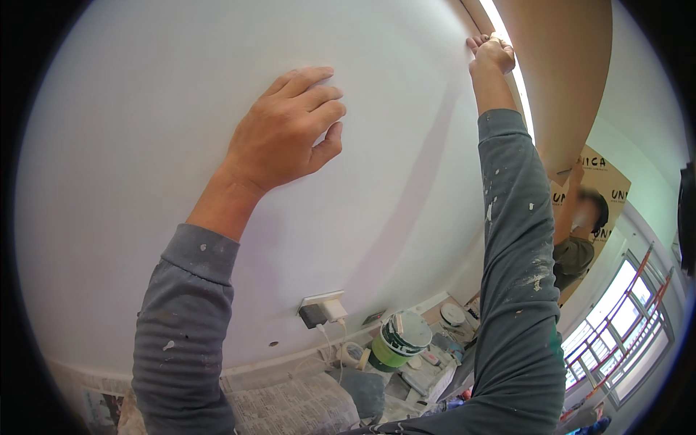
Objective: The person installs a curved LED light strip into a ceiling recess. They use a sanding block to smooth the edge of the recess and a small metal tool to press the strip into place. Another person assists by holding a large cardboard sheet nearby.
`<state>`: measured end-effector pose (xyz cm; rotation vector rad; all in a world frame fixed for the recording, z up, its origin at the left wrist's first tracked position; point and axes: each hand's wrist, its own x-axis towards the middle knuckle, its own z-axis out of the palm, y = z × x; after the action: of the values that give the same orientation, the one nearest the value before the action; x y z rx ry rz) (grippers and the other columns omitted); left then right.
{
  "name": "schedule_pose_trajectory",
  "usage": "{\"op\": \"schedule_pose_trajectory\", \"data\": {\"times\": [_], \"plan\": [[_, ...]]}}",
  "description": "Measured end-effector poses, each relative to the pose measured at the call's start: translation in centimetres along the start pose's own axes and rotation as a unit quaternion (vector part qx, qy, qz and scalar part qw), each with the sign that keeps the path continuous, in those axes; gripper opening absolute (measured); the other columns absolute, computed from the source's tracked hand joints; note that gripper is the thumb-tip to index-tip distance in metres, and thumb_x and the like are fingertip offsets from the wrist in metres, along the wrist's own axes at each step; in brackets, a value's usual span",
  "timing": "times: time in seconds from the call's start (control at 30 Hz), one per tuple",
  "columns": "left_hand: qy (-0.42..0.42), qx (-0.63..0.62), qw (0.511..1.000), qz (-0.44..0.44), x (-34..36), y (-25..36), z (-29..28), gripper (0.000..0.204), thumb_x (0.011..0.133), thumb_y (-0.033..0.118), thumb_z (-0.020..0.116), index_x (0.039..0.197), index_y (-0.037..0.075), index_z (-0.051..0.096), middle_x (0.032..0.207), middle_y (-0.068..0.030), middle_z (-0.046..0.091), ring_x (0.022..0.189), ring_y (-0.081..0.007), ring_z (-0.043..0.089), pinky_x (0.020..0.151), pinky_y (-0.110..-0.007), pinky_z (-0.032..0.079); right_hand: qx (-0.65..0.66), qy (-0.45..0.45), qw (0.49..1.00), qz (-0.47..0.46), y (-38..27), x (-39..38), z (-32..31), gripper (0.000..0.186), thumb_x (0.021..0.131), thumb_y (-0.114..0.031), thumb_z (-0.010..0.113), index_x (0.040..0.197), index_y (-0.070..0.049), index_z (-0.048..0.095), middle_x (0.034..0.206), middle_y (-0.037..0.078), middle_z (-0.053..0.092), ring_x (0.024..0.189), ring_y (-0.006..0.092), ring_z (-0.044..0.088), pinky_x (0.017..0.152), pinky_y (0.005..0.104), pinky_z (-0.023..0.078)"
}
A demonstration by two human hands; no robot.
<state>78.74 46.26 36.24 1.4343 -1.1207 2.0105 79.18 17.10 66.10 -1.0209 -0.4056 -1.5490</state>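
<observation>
My left hand (290, 123) rests with its back toward me against the smooth white wall (138, 167). Its fingers are loosely bent and apart, with nothing in them. Higher up on the right, my right hand (494, 55) reaches to the lit strip (523, 98) that runs along the brown panel (569, 65). The right fingers are drawn together there, and one finger sticks out toward the wall. What they pinch, if anything, is too small to make out. Both grey sleeves carry white paint spots.
Below, a wall socket (331, 296) holds plugs with white cords. A green and white paint bucket (399, 341) stands among tools on a cluttered surface beside newspaper sheets (290, 407). At the right, another person (576, 250) reaches up by printed cardboard (615, 177); a red ladder (641, 304) stands before a window.
</observation>
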Motion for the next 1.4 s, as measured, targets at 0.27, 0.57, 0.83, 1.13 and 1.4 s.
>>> {"op": "schedule_pose_trajectory", "data": {"times": [0.27,0.57,0.83,1.13,1.4], "plan": [[0.005,0.004,1.0,0.006,0.0,0.1,0.0,0.011,0.083,0.005,0.074,0.093,0.007,0.071,0.108,-0.006,0.075,0.123,-0.0291,0.066,0.102,-0.043,0.055,-0.002,0.01,1.0,-0.011,-0.2,-0.2,0.0,0.013,0.108,-0.007,0.055,0.107,0.006,0.051,0.094,0.015,0.063,0.074,0.0242,0.069,0.075,0.0419,0.072],[0.005,0.004,1.0,0.003,-0.1,0.1,0.1,0.01,0.084,0.006,0.074,0.093,0.007,0.072,0.108,-0.0057,0.075,0.123,-0.0287,0.066,0.103,-0.043,0.054,0.008,0.009,1.0,0.004,0.2,0.0,0.0,0.015,0.108,-0.006,0.056,0.116,0.003,0.048,0.097,0.015,0.062,0.074,0.0224,0.067,0.071,0.0405,0.07],[0.0,0.003,1.0,0.002,-0.1,0.1,0.1,0.01,0.083,0.007,0.074,0.093,0.008,0.072,0.108,-0.0057,0.075,0.123,-0.0287,0.066,0.103,-0.043,0.054,-0.017,0.005,1.0,-0.022,0.8,0.5,-0.1,0.013,0.107,-0.004,0.056,0.116,0.002,0.049,0.098,0.015,0.063,0.074,0.0228,0.066,0.069,0.0393,0.069],[0.0,0.005,1.0,0.007,-0.1,0.1,0.0,0.01,0.083,0.006,0.074,0.093,0.008,0.072,0.109,-0.006,0.075,0.124,-0.0287,0.066,0.103,-0.043,0.054,-0.013,0.01,1.0,-0.023,1.0,0.4,-0.3,0.014,0.107,-0.005,0.056,0.12,0.0,0.051,0.102,0.015,0.062,0.08,0.0226,0.068,0.071,0.0381,0.07],[-0.004,0.009,1.0,0.003,-0.1,0.0,0.0,0.01,0.083,0.006,0.074,0.093,0.008,0.073,0.109,-0.006,0.076,0.125,-0.0284,0.066,0.103,-0.043,0.054,-0.053,-0.012,0.998,-0.044,1.1,0.2,-0.3,0.014,0.108,-0.007,0.057,0.118,0.002,0.053,0.099,0.014,0.064,0.075,0.0224,0.068,0.065,0.035,0.069]]}}
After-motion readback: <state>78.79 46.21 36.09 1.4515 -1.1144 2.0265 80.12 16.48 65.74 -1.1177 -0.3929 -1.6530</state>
